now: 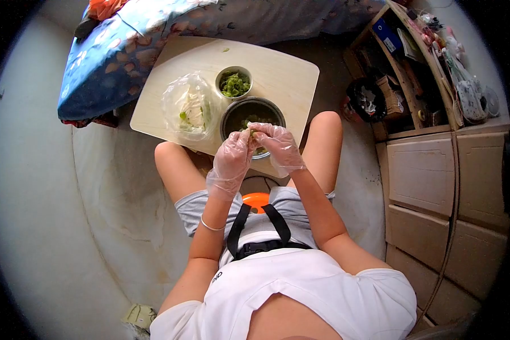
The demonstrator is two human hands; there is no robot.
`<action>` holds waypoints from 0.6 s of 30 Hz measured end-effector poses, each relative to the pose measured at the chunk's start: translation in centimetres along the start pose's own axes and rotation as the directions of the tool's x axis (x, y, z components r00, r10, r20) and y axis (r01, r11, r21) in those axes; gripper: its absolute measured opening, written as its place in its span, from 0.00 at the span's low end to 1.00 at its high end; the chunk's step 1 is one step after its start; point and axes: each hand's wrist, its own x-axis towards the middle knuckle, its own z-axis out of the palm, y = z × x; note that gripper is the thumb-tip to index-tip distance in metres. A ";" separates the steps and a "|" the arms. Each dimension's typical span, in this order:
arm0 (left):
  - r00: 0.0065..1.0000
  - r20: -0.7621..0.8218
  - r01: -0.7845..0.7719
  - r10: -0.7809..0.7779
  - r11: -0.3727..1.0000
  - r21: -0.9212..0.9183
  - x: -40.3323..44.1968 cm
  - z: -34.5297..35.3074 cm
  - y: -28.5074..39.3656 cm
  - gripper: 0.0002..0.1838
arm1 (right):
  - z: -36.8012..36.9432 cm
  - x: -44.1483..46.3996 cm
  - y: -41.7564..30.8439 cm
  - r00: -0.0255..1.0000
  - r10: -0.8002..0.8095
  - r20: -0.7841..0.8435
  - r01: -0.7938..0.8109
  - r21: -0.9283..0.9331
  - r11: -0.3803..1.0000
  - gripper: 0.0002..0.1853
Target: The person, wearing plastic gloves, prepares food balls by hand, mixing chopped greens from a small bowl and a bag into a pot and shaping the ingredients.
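Both of my hands wear clear plastic gloves and meet over the near edge of a dark-lined bowl (228, 120) with green pieces in it. My left hand (234, 156) and my right hand (277, 147) pinch a small green vegetable piece (254, 135) between their fingertips; most of it is hidden by the fingers. Behind that bowl stands a white bowl (219, 85) of green leafy pieces. To the left, an open clear plastic bag (173, 105) holds pale stalks (194, 112) with some green.
A pale low table (289, 71) carries the bowls and bag. Beyond it is a bed with a blue floral cover (105, 76). At the right stands a wooden cabinet (422, 170) with open shelves, and a black-lined bin (366, 101) beside it. An orange seat (256, 200) shows between my thighs.
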 end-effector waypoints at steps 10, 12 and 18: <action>1.000 0.020 0.015 -0.015 1.000 -0.015 0.1 -0.8 0.2 0.12 | 0.1 -0.1 0.0 0.999 0.034 0.027 -0.036 0.060 0.998 0.14; 1.000 0.010 0.023 -0.022 0.999 -0.023 0.1 -0.8 0.1 0.12 | 0.0 0.0 0.0 0.999 0.031 0.031 -0.032 0.048 0.998 0.14; 0.997 0.052 0.059 -0.053 0.990 -0.128 0.7 -1.6 0.2 0.13 | -0.2 -0.1 0.4 0.996 0.056 0.065 -0.059 0.053 0.997 0.15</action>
